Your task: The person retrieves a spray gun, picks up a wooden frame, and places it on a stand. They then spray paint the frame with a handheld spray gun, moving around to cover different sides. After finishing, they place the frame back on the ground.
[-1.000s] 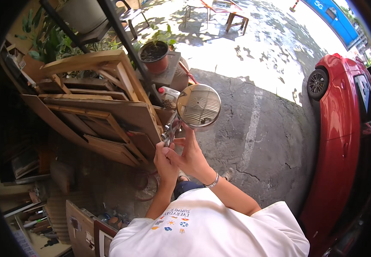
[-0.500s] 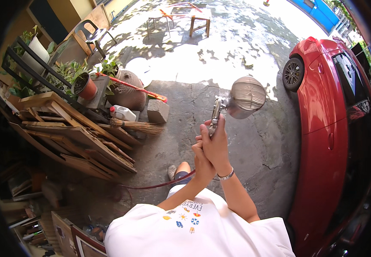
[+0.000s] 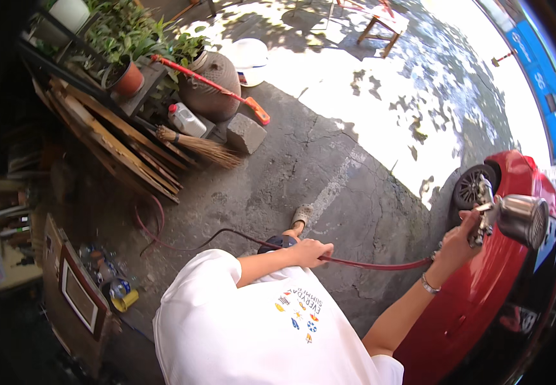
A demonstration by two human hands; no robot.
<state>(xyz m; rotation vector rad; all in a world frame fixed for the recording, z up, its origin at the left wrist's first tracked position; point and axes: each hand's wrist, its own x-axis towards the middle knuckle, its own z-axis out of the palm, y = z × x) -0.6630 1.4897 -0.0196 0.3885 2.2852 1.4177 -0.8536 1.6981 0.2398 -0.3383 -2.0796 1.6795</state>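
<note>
At the right, my right hand (image 3: 457, 244) holds a metal spray gun (image 3: 483, 218) with a silver cup (image 3: 520, 217) on it, held out in front of the red car (image 3: 432, 340). Near the middle, my left hand (image 3: 312, 252) is closed on a dark red hose (image 3: 380, 264), which runs from below the gun past my left hand and across the concrete to the left. My body in a white printed shirt fills the lower middle, and one foot in a clog shows beyond my left hand.
At upper left are leaning wooden boards (image 3: 111, 151), potted plants (image 3: 127, 80), a clay jar (image 3: 210, 86), a straw broom (image 3: 210, 147) and a concrete block (image 3: 244, 133). A framed panel (image 3: 66, 263) and clutter lie lower left. Cracked concrete (image 3: 355, 212) spans the middle; a stool (image 3: 384, 25) stands beyond.
My hands have separated: the right carried the gun and cup rightward toward the car, while the left moved off the gun onto the hose. My view has shifted, bringing more hose into sight.
</note>
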